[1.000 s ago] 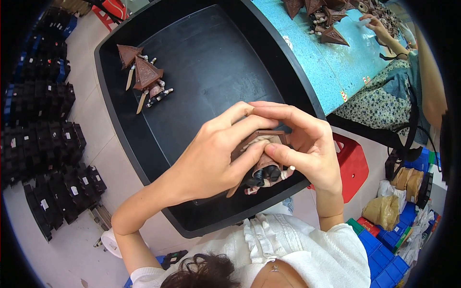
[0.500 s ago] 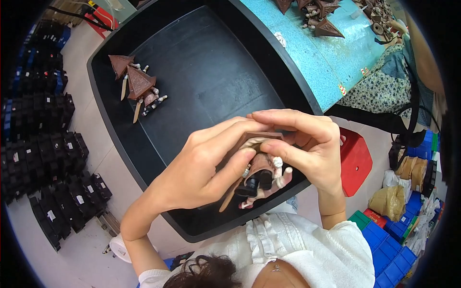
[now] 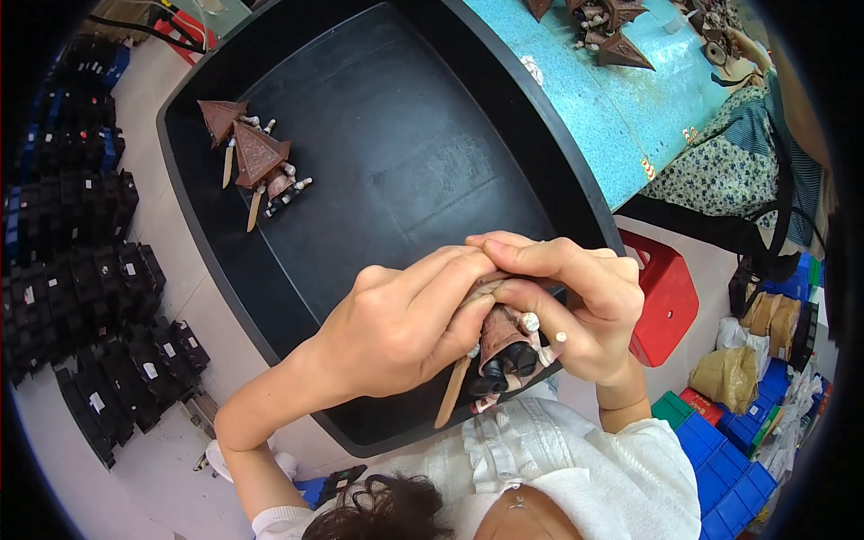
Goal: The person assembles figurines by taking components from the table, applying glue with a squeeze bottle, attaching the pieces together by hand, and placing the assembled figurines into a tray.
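Observation:
Between my two hands is a small figurine point(image 3: 501, 345) with a brown body, black boots and pale limbs, held over the near right part of a black tray point(image 3: 297, 297). My left hand point(image 3: 405, 315) pinches its upper part from the left, and my right hand point(image 3: 576, 301) does so from the right. Fingers and thumbs meet at the top, so most of the figurine's hat and head is hidden. A thin tan stick point(image 3: 453, 393) points down beside its boots. At the tray's left side lie two similar figurines point(image 3: 261, 155) with brown pointed hats and tan sticks.
Several brown pointed-hat figurines point(image 3: 621, 49) lie on a blue-green table point(image 3: 598, 117) beyond the tray. A co-worker in a floral garment point(image 3: 720, 180) sits at its right. A red stool point(image 3: 666, 301) stands right, near blue crates point(image 3: 720, 459). Black bins point(image 3: 72, 297) are stacked left.
My hands have moved slightly right with the figurine, which has tilted. My fingers cover more of its top now, and the hat's brown edge is less visible.

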Demonstrator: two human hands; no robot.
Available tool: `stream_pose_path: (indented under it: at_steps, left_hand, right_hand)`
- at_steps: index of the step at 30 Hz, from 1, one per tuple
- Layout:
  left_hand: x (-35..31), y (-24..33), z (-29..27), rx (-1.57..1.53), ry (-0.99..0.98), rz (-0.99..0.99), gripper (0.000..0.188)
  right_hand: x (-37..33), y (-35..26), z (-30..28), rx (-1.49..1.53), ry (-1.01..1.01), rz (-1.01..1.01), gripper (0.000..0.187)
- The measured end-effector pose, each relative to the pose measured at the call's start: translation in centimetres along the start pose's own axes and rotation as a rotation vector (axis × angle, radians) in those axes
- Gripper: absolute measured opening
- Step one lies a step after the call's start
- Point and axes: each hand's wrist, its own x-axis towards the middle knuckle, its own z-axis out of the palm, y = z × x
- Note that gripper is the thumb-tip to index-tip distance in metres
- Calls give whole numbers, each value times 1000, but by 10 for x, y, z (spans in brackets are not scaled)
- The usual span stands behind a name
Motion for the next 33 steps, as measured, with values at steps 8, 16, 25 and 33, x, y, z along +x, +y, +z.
stream_pose_path:
  at_steps: [8,16,25,33]
  left_hand:
    - [5,-1,-2,49,-11,25,27]
    - [10,-7,-3,-267,-65,-175,26]
    - [9,-11,-2,-555,-151,-324,36]
    - [10,-18,-8,-1342,7,-903,37]
  right_hand:
    - [4,0,-2,39,4,20,19]
    - [7,0,0,52,62,94,25]
    - [4,-2,-2,193,60,227,30]
    - [35,-4,-22,-196,109,108,39]
